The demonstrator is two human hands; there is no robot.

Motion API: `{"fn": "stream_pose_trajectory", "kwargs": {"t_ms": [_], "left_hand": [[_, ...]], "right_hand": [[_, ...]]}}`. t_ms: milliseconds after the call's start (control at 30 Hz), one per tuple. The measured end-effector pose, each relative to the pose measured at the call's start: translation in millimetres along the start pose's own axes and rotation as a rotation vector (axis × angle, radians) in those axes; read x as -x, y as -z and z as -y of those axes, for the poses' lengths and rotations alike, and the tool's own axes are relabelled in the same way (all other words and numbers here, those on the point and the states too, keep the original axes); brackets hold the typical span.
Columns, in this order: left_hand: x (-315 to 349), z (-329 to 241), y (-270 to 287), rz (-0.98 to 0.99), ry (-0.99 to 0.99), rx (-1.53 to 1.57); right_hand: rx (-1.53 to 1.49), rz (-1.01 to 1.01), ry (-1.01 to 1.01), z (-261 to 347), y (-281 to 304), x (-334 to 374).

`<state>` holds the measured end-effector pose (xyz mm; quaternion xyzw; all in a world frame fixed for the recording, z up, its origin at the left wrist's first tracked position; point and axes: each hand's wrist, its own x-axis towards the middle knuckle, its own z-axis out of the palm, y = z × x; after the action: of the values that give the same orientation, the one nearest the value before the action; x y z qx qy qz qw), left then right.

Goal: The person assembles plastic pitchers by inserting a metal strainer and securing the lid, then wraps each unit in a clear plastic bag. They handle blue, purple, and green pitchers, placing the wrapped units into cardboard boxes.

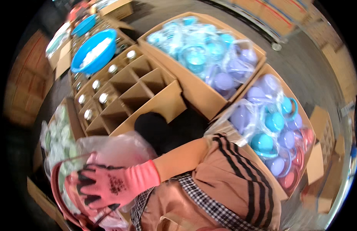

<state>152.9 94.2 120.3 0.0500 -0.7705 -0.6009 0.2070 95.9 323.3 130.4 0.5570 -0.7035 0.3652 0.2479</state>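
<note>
My right hand (111, 185), in a pink glove with black fingertips, reaches across my body to the lower left. Its fingers are spread and bent over a pink plastic lid (71, 192) with a loop handle, gripping it from above. Clear plastic bag film (116, 148) lies around the hand and lid. Beside them sits a box of pale green bagged pieces (63, 133). My left hand does not show; a small pink patch above the right hand is too covered to make out.
Ahead stands a divided carton (147, 94) with several metal-capped glass bottles (103, 98) and bare cells. A blue basin (94, 54) with white pieces rests beyond. Right are cartons of bagged blue lids (195, 57) and purple lids (240, 115). A wheeled trolley (276, 46) carries stacked boxes.
</note>
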Motion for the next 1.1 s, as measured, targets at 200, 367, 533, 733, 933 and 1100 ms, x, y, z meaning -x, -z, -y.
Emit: {"fn": "stream_pose_trajectory", "kwargs": {"t_ms": [200,367,533,733,933,1100], "left_hand": [[-23,-58,-12,-0.293,-0.269,-0.102],[-23,-119,136,-0.533,-0.348,0.098],[58,-186,308,-0.629,-0.506,-0.506],[123,-222,272,-0.852,-0.463,-0.326],[136,-181,246,-0.915,-0.096,-0.668],[91,-121,212,-0.854,0.031,-0.624]], "right_hand": [[-0.061,-0.13,-0.183,-8,44,11],[-0.022,-0.428,-0.399,-40,68,44],[-0.024,-0.22,-0.538,-72,37,50],[-0.157,-0.095,-0.461,-90,4,40],[-0.179,0.003,-0.462,-94,0,40],[-0.173,0.071,-0.537,-97,-6,56]]}}
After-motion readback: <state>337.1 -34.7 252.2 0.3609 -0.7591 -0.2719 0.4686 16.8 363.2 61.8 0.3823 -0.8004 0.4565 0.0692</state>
